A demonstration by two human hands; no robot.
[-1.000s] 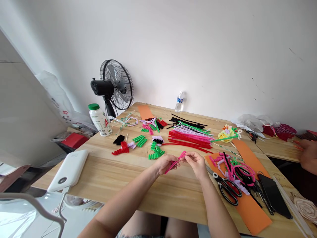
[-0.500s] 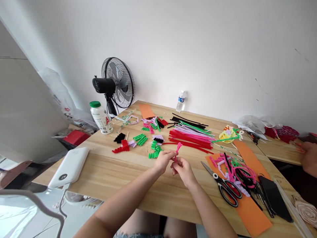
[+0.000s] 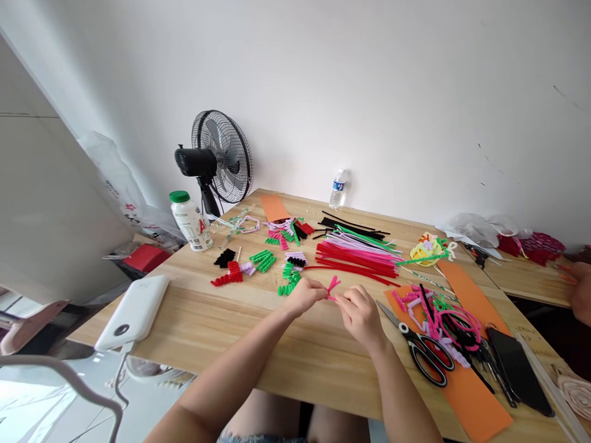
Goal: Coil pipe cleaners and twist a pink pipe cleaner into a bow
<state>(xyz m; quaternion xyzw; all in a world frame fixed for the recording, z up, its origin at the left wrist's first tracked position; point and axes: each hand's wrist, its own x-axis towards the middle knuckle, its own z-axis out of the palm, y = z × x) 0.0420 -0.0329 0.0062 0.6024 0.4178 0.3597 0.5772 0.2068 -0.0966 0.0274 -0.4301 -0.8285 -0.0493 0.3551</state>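
Note:
Between my two hands is a pink pipe cleaner [image 3: 333, 284], bent so that two ends fork upward. My left hand [image 3: 305, 296] pinches it from the left, fingers closed. From the right, my right hand [image 3: 361, 312] grips it near the same spot, its fingers curled and pressed together. Just beyond lies a bundle of straight pipe cleaners [image 3: 355, 252] in red, pink, lilac, green and black. Coiled green pieces [image 3: 289, 280] rest close to my left hand. Black-handled scissors [image 3: 422, 351] lie to the right of my right hand.
A white power bank [image 3: 133, 314] with a cable lies at the left edge. A white bottle [image 3: 191, 223] and black fan [image 3: 221, 157] stand behind it. Orange sheets [image 3: 475, 403], tangled pieces and a phone [image 3: 519, 372] lie right. Another person's hand [image 3: 580, 289] shows at far right.
My right hand has moved up and right, turning its back upward. The pink pipe cleaner's closed loop has become two spread ends. My left hand has barely moved.

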